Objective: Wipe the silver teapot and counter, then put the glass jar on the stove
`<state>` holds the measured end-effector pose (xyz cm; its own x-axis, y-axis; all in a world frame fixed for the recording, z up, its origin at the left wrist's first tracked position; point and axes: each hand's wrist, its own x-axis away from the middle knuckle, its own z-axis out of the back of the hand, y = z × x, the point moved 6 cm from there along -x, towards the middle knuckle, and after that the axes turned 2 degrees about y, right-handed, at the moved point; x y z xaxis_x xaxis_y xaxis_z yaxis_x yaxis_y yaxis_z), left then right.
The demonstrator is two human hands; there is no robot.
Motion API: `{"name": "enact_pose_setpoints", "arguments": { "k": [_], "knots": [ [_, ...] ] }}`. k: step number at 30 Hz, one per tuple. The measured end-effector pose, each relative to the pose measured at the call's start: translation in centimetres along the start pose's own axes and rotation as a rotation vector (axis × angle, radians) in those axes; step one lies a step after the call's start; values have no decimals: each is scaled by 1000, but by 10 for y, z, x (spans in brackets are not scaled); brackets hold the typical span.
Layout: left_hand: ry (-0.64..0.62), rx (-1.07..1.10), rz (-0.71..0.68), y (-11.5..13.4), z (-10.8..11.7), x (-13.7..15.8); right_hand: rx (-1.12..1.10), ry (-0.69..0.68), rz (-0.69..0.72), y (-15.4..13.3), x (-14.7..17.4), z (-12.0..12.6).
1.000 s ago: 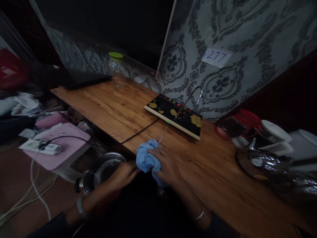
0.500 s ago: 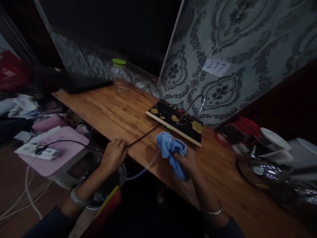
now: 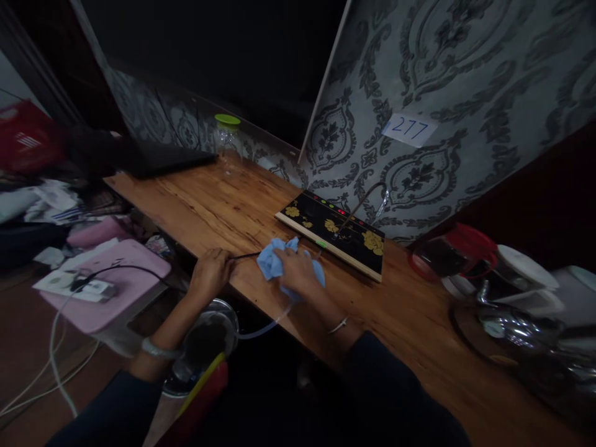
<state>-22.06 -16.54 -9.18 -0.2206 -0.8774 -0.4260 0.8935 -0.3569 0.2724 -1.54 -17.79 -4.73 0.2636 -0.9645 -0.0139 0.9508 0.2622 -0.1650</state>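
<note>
My right hand (image 3: 295, 272) presses a crumpled blue cloth (image 3: 272, 261) onto the wooden tabletop (image 3: 223, 205), just in front of a black panel with gold flowers (image 3: 333, 226). My left hand (image 3: 209, 273) rests at the table's front edge, fingers closed on a black cable (image 3: 244, 255) that runs toward the cloth. A thin clear tube (image 3: 263, 327) hangs below the edge under my right wrist.
A steel pot (image 3: 205, 338) sits below the table edge by my left arm. A green-lidded jar (image 3: 227, 136) and a dark laptop (image 3: 153, 158) stand at the back left. Glass and steel kettles (image 3: 493, 292) crowd the right end. A pink stool (image 3: 109, 276) with a power strip stands at left.
My right hand has brought the blue cloth leftward and down onto the table near the black cable. My left hand stays at the table edge on the cable.
</note>
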Motion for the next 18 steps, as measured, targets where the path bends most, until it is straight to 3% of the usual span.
{"name": "enact_pose_setpoints", "arguments": {
  "k": [6, 9, 11, 14, 18],
  "knots": [
    [-23, 154, 37, -2, 2, 0, -100, 15, 322, -77, 30, -19],
    [-44, 271, 75, -6, 9, 0, -174, 2, 450, -93, 47, -18],
    [14, 348, 111, -8, 21, 2, -268, -17, 509, -95, 52, -12],
    [121, 565, 234, -11, 43, 13, -560, 38, 491, -87, 50, 8],
    [138, 1139, 427, 2, 48, 29, -1023, 288, 265, -68, 46, 31]
  ]
}}
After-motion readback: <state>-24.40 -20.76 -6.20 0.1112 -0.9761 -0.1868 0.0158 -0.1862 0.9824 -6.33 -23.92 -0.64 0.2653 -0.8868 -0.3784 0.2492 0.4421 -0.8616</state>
